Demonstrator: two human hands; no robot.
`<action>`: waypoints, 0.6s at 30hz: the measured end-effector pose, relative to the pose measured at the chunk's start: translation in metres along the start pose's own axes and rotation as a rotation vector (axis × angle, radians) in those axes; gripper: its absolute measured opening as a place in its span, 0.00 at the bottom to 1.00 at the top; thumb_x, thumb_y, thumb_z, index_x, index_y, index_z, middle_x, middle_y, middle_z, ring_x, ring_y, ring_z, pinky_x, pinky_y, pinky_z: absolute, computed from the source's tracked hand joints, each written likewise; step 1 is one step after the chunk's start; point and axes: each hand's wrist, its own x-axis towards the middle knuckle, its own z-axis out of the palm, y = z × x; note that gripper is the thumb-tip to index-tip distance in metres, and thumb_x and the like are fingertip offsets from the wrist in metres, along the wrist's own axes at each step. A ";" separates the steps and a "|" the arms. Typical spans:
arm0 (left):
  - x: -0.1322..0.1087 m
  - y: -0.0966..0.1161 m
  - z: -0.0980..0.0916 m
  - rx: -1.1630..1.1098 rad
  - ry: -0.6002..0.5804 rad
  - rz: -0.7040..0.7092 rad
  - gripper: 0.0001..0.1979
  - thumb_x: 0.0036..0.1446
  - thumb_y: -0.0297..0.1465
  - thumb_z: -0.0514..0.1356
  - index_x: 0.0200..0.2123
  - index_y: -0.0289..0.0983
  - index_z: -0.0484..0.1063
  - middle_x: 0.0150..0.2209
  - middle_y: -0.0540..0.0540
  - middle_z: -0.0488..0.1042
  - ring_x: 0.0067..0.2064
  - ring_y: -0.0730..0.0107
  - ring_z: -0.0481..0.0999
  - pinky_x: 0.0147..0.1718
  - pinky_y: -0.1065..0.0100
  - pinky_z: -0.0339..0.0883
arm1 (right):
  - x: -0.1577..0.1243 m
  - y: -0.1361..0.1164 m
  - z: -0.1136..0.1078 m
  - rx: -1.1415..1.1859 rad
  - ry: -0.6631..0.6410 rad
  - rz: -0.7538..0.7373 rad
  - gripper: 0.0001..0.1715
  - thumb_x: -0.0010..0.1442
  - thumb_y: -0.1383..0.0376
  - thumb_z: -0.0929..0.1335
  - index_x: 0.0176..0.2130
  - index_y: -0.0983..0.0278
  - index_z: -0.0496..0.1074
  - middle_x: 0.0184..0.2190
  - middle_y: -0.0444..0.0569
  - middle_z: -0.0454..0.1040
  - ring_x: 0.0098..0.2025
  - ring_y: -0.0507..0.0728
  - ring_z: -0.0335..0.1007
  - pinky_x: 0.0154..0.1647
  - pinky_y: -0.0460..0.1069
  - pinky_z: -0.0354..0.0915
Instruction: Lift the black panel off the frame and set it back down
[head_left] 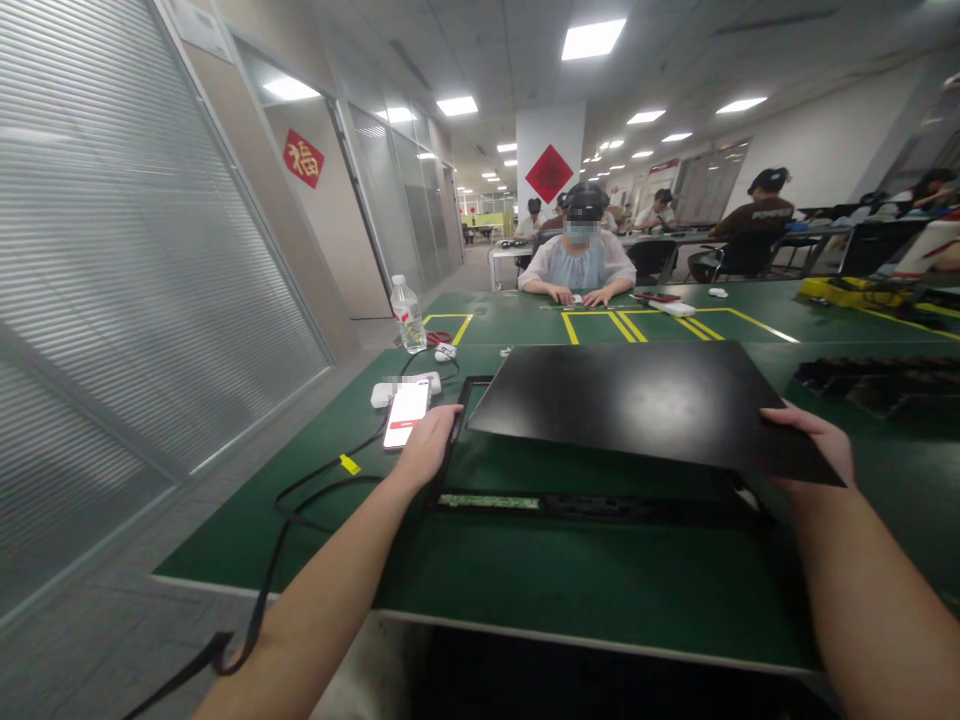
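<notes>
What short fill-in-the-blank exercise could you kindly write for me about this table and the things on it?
1. The right hand grips a corner of a flat panel whose colour is ____.
2. The top of the table is coloured ____.
3. The phone lies beside the left hand, on the ____ side of the panel.
4. The bottle beyond the phone has a cap coloured ____.

Missing words: black; green; left; white.
</notes>
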 end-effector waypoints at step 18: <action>0.001 -0.018 0.004 0.448 -0.269 0.123 0.16 0.60 0.29 0.60 0.51 0.37 0.80 0.60 0.35 0.77 0.63 0.47 0.76 0.67 0.47 0.67 | 0.023 0.015 0.006 0.527 0.562 -0.326 0.29 0.36 0.77 0.67 0.37 0.57 0.57 0.34 0.36 0.67 0.34 0.49 0.73 0.21 0.39 0.67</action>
